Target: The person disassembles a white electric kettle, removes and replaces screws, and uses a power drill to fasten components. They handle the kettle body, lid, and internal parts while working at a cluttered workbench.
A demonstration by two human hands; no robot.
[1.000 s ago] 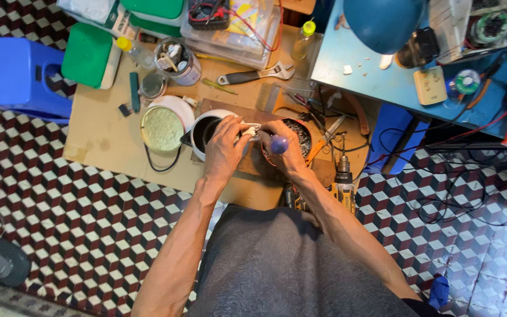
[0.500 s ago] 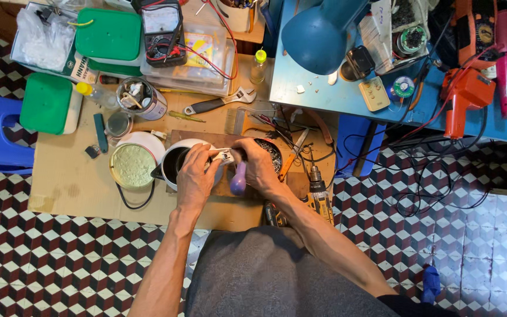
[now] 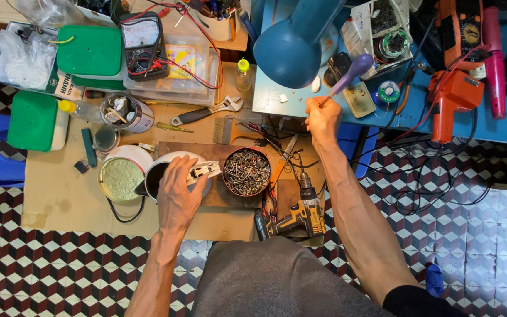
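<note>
Screwdriver (image 3: 347,73), purple-handled, in right hand (image 3: 323,117)

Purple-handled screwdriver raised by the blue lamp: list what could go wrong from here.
1. The right hand holds the purple-handled screwdriver close to the blue lamp shade; a swing might knock it.
2. The left hand pins the small white part over the white pot; it could drop in.
3. The bowl of screws sits nearby and could tip.

A small white part (image 3: 202,171) lies flat over a pot's rim; a purple-handled screwdriver (image 3: 347,75) tilts upward.
</note>
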